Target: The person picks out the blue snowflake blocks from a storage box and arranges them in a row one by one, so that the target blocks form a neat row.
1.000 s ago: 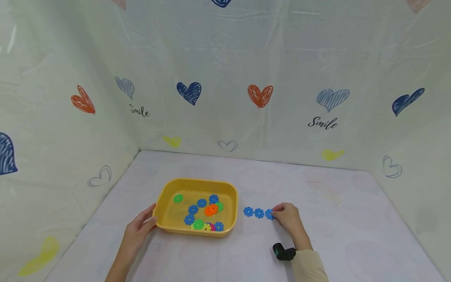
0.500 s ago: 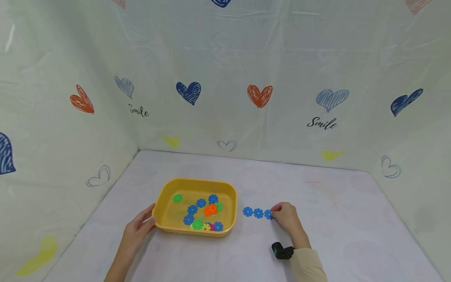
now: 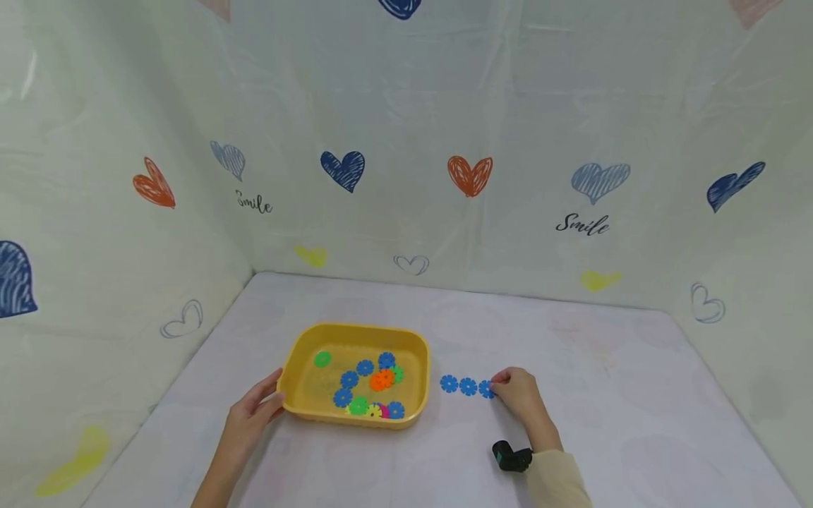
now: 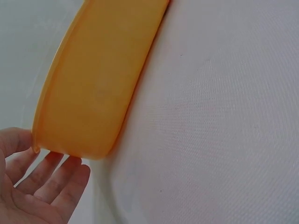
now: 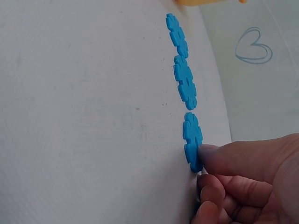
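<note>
In the head view a yellow plastic tray (image 3: 356, 333) stands on the table. My left hand (image 3: 253, 409) holds its left end, with the thumb at the rim and the other fingers against the outer wall, as the left wrist view shows. Right of the tray, three blue snowflake discs lie in a row: a left disc (image 3: 449, 384), a middle disc (image 3: 468, 386) and a right disc (image 5: 191, 135). My right hand (image 3: 522, 395) pinches the near edge of the right disc, thumb on its face; the fingertips beneath are partly hidden. The discs lie flat, very close together.
Inside the tray lie several loose snowflake discs: blue, an orange cluster (image 3: 382, 379), a green disc (image 3: 322, 359) by itself, and yellow and pink pieces along the near wall. A black wrist camera (image 3: 512, 457) sits on the right wrist. A printed curtain (image 3: 406, 219) hangs behind the table.
The head view shifts slightly. Both hands, the tray and the row of blue discs keep the same places relative to one another.
</note>
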Demonstrator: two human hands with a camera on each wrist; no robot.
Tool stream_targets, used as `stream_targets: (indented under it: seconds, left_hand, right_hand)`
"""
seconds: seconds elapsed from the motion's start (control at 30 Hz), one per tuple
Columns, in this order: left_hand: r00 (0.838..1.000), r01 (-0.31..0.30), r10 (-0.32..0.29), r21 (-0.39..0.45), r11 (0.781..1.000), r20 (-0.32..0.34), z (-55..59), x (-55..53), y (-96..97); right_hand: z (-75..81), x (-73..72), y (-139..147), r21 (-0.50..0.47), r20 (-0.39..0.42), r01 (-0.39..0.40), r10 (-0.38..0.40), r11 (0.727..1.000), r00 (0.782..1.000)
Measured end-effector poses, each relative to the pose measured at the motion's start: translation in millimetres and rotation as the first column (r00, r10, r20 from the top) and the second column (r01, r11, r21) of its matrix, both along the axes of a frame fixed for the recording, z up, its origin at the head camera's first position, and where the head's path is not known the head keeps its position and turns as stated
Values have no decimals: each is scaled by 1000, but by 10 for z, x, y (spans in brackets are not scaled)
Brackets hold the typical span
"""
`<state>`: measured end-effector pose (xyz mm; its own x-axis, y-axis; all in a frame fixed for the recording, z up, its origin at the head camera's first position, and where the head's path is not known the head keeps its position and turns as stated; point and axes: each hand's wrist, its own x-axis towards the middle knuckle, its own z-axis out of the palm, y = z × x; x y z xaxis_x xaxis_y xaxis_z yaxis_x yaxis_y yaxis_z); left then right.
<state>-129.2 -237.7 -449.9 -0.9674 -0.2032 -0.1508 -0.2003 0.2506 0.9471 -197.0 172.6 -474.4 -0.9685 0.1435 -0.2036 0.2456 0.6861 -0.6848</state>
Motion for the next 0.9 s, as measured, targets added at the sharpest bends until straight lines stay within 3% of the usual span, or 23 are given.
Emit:
stream_targets:
  seconds: [0.33,0.63,0.9]
  left_hand:
    - [999,-5,5,9,1000,-40,-40,18,-14]
    - [999,-1,1,9,1000,-40,-21,27,-8]
    - [1000,-7,6,-26,1000,-21,-26,10,1]
  right_hand:
    - [-19,19,-7,-8,-18,-21,21,1000,1000]
    - [-32,57,2,-50,-98,4,-9,999,995]
    - [216,130,-165,-116,-242,8,-36,993,970]
